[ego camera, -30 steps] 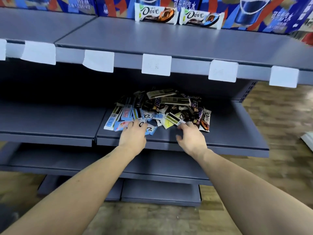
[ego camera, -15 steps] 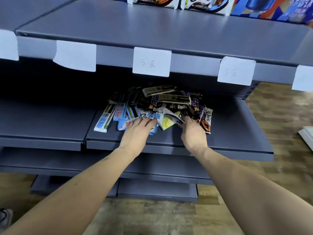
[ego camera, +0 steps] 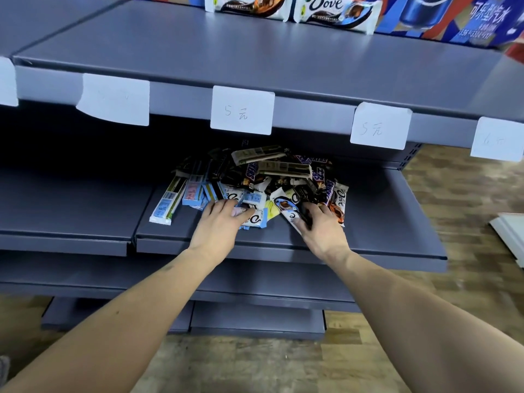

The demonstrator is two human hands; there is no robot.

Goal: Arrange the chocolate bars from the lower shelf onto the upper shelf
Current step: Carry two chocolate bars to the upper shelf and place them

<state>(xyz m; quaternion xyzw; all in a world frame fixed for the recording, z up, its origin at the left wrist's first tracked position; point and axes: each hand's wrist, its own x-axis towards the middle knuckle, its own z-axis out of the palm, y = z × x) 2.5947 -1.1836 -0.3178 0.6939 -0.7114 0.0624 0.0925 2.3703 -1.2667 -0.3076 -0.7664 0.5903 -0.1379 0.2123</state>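
A heap of chocolate bars (ego camera: pixel 272 174), Snickers and Dove among them, lies on the lower grey shelf (ego camera: pixel 382 222). My left hand (ego camera: pixel 218 225) is at the heap's front left, fingers curled round a pale blue Dove bar (ego camera: pixel 255 218). At the front right, my right hand (ego camera: pixel 323 225) grips a white Dove bar (ego camera: pixel 285 207), whose far end is tilted up off the pile. On the upper shelf (ego camera: pixel 255 52), two Dove bars (ego camera: pixel 246 4) (ego camera: pixel 337 12) lie side by side at the back.
White paper price tags (ego camera: pixel 242 110) hang along the upper shelf's front edge. Blue drink cartons (ego camera: pixel 453 18) stand at the back right of the upper shelf. More grey shelves sit below, above a wooden floor (ego camera: pixel 467 194). A white object (ego camera: pixel 510 231) lies on the floor at right.
The camera has moved closer to the shelf. My left hand's fingers went from flat on the pile to curled round a Dove bar. My right hand has taken hold of a white Dove bar and lifted its end.
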